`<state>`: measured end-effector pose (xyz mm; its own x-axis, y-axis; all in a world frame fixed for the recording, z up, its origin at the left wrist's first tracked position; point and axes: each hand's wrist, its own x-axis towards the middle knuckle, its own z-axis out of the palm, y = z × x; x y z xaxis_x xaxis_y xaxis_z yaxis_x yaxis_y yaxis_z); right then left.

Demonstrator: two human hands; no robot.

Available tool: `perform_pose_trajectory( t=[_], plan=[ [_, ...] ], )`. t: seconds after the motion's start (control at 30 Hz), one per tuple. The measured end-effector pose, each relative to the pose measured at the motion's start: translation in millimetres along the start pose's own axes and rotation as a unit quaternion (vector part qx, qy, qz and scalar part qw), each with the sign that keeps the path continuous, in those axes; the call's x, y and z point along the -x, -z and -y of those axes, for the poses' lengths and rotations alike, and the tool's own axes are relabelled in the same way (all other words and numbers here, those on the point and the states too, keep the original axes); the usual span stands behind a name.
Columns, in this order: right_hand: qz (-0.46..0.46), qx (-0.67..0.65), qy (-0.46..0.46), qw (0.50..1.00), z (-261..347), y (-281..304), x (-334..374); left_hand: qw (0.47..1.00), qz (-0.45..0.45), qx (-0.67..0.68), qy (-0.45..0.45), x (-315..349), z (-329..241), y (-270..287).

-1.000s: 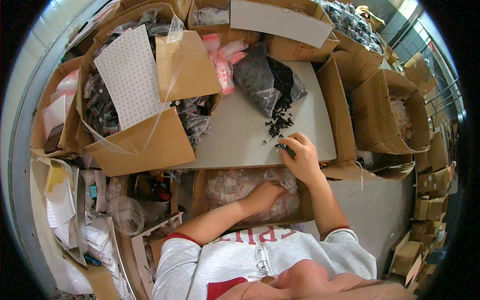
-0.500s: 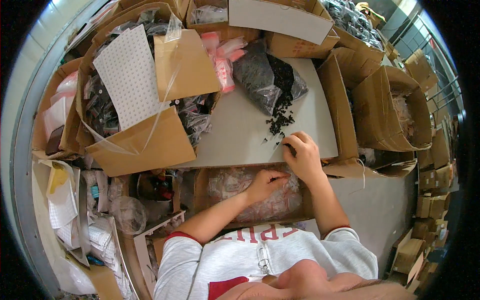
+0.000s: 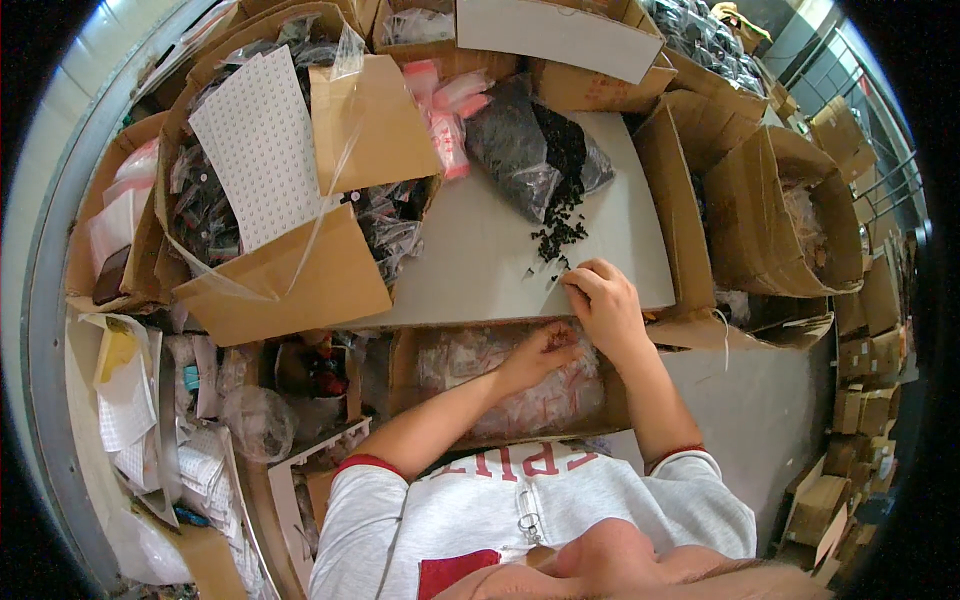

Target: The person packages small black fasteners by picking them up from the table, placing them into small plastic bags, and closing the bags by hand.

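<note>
Right hand (image 3: 607,305): fingers curled narrow at the near edge of the pale grey worktop (image 3: 470,260), pinching at small black plastic parts (image 3: 556,240) spilled from a clear plastic bag of black parts (image 3: 530,160).

Left hand (image 3: 540,352): fingers bunched low over a shallow cardboard box of clear-bagged reddish pieces (image 3: 520,385); whether anything is held cannot be told.

Step, judged: picking single parts. The next move calls for a fine pinch.

Obscured: the fingertips and the shape of the parts.

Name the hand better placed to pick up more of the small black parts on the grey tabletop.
Right hand: it rests at the loose black parts. The left hand is lower, over the box of clear bags.
</note>
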<state>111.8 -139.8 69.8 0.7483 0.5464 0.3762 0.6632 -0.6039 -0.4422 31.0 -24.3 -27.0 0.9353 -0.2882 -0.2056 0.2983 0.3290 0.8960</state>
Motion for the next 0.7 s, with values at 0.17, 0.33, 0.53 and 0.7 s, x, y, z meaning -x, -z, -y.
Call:
perform_pose_trajectory(
  t=[0.17,0.33,0.53,0.7],
  plan=[
    [0.002,-0.004,0.002,1.0,2.3,2.0,5.2,0.999,0.004,-0.038,-0.03,-12.7,23.5,0.4],
    [0.123,-0.089,-0.014,0.988,15.2,18.3,18.5,0.998,0.001,-0.054,-0.031,-5.9,-9.9,-8.5],
    [0.15,-0.121,-0.039,0.981,20.1,31.3,29.2,0.997,-0.002,0.071,-0.027,-3.8,-5.1,-5.4],
    [0.178,-0.113,-0.022,0.977,14.3,38.5,33.1,0.996,0.043,-0.063,-0.05,-1.4,4.5,7.0]
  ],
)
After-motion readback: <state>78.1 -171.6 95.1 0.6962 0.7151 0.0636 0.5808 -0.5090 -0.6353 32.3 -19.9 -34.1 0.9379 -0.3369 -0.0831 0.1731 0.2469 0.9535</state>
